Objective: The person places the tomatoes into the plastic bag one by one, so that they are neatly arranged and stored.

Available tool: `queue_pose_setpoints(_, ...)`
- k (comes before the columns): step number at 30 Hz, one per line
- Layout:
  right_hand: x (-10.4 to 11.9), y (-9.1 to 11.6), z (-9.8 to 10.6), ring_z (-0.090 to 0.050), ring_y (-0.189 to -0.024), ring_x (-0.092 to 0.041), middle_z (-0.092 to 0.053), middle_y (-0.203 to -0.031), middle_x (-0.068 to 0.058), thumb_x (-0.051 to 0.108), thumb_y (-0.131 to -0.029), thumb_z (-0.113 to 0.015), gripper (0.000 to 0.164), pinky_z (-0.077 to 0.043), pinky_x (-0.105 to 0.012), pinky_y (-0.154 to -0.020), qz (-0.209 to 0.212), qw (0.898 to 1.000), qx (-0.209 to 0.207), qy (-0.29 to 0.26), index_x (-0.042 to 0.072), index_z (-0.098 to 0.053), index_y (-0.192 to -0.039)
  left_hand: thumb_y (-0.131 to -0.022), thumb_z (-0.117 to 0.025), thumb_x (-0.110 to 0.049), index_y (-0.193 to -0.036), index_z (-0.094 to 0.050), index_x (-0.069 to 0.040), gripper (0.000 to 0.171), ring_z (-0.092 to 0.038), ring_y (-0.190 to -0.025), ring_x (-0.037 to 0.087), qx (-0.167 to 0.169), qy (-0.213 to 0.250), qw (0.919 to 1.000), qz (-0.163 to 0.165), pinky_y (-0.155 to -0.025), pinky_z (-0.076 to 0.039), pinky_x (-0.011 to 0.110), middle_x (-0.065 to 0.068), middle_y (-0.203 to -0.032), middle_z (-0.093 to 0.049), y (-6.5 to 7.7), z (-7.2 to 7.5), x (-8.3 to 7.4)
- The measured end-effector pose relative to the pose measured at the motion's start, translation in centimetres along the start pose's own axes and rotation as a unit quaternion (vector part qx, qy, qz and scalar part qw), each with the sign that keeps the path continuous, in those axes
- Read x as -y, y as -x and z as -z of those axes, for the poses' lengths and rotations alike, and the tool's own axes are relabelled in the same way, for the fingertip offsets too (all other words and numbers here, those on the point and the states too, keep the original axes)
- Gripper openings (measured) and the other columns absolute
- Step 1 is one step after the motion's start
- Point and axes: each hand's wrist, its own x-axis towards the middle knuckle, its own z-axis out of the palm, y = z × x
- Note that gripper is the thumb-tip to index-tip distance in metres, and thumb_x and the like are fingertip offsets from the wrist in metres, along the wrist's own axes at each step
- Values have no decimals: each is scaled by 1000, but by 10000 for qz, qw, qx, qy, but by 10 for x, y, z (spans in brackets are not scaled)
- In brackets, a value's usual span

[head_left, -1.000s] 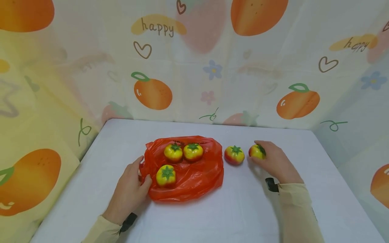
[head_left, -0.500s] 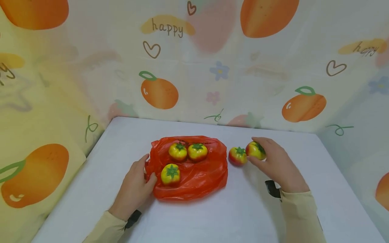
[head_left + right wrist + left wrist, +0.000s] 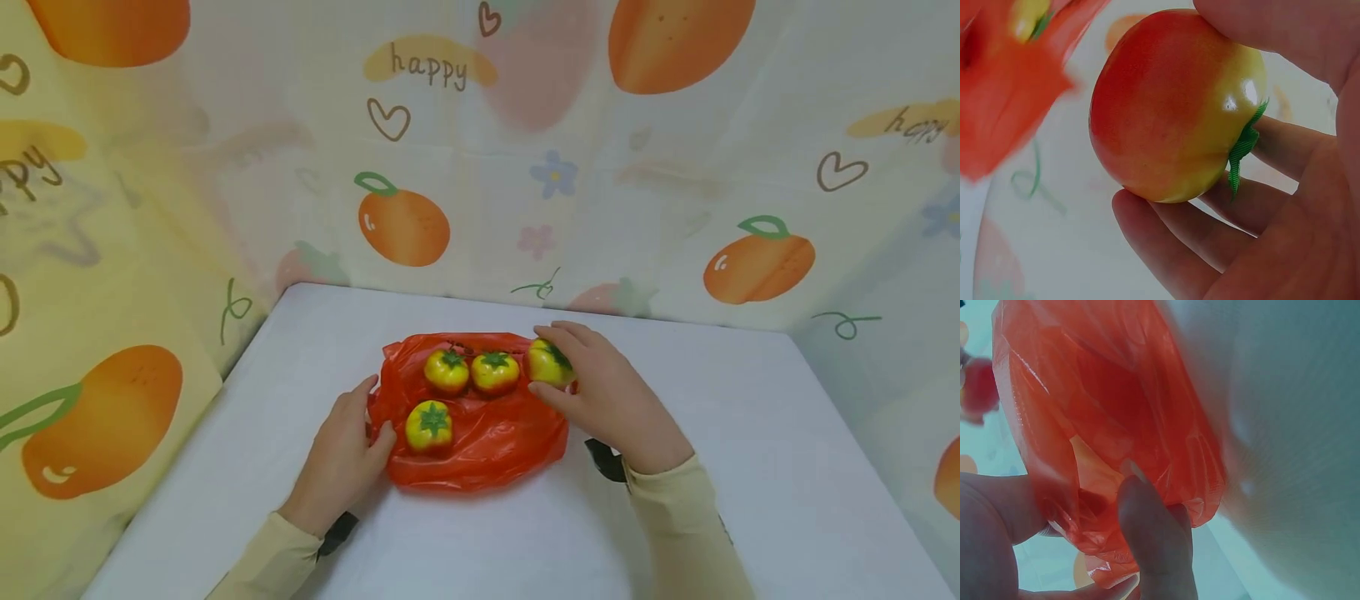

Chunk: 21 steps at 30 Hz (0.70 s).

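A red plastic bag (image 3: 502, 433) lies on the white table, with three red-and-yellow toy tomatoes (image 3: 429, 429) with green leafy caps on it. At the bag's left edge, my left hand (image 3: 339, 458) pinches the crumpled plastic (image 3: 1104, 425) between thumb and fingers. My right hand (image 3: 618, 400) holds another toy tomato (image 3: 545, 361) over the bag's right end, thumb and fingers round its sides. Seen from the right wrist, this tomato (image 3: 1166, 112) is raised, its green cap turned toward the palm. The loose tomato seen earlier beside the bag is out of sight.
White tabletop (image 3: 480, 550) extends in front of the bag and to both sides. A fruit-printed curtain (image 3: 480, 167) hangs behind the table and along its sides.
My right hand has lifted its toy tomato and carried it left, past the loose one, to above the bag's right end. My left hand keeps its hold on the bag.
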Motion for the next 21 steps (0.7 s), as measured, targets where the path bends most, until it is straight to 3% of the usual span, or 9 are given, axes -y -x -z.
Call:
queue_pose_setpoints(10, 44, -19, -30, -55, -145, -27, -56, -159, -4, 40, -96, -82, 70, -54, -49, -117, 610, 9974, 335, -164, 21, -55, -157, -100, -66, -17, -164, -36, 1, 73, -58, -98, 27, -71, 96, 9999, -18, -87, -63, 42, 23, -138, -59, 2, -1, -1)
queue_pose_setpoints(15, 51, -23, -49, -56, -141, -21, -56, -158, 0, 40, -95, -82, 69, -57, -44, -113, 590, 9962, 621, -135, 23, -56, -157, -101, -68, -18, -165, -35, -1, 74, -60, -105, 28, -16, 94, 9999, 47, -95, -65, 48, 23, -142, -58, 3, -1, -2)
queue_pose_setpoints(21, 54, -25, -65, -55, -145, -24, -56, -159, -4, 40, -94, -83, 71, -59, -46, -111, 470, 9935, 1034, -7, 24, -56, -158, -101, -68, -19, -166, -35, -2, 75, -59, -101, 27, -32, 67, 10000, 49, -93, -65, 46, 21, -140, -59, 3, -1, -1)
